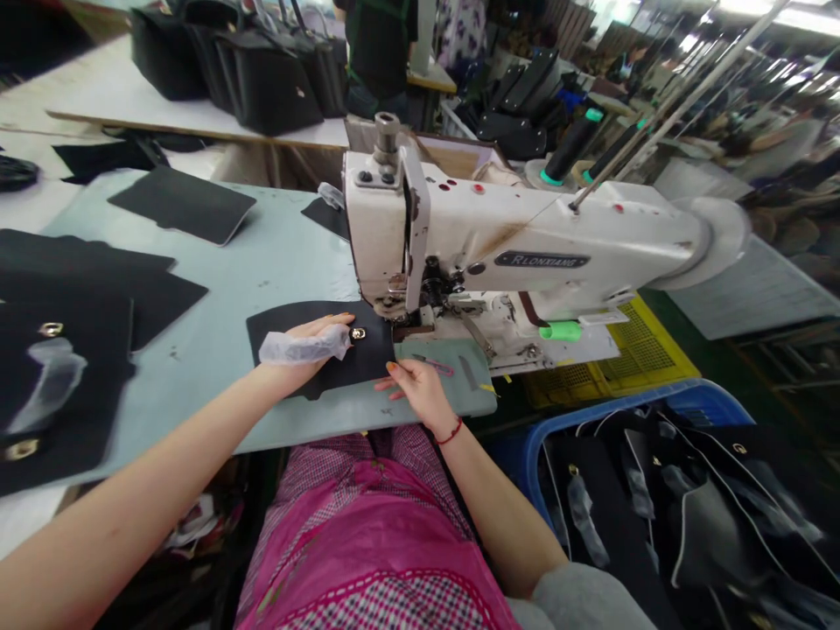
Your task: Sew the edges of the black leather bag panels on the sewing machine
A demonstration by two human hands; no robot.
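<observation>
A black leather-like panel (334, 372) lies on the sewing machine's table, its right edge by the presser foot and needle area. My left hand (308, 331) rests flat on it with fingers stretched toward the machine. A strap wrapped in clear plastic (305, 346) crosses over the back of that hand and ends at a gold metal fitting (358, 333). At the panel's near right corner, my right hand (423, 392) grips the edge between thumb and fingers. The white sewing machine (525, 223) stands over the panel; its needle tip is hard to make out.
Pink-handled thread snips (437, 366) lie right of the panel. More black panels (85, 280) cover the table's left side. A blue basket (544, 429) at lower right holds several panels with wrapped straps. Black bags (262, 79) stand on a table behind, near a person (377, 48).
</observation>
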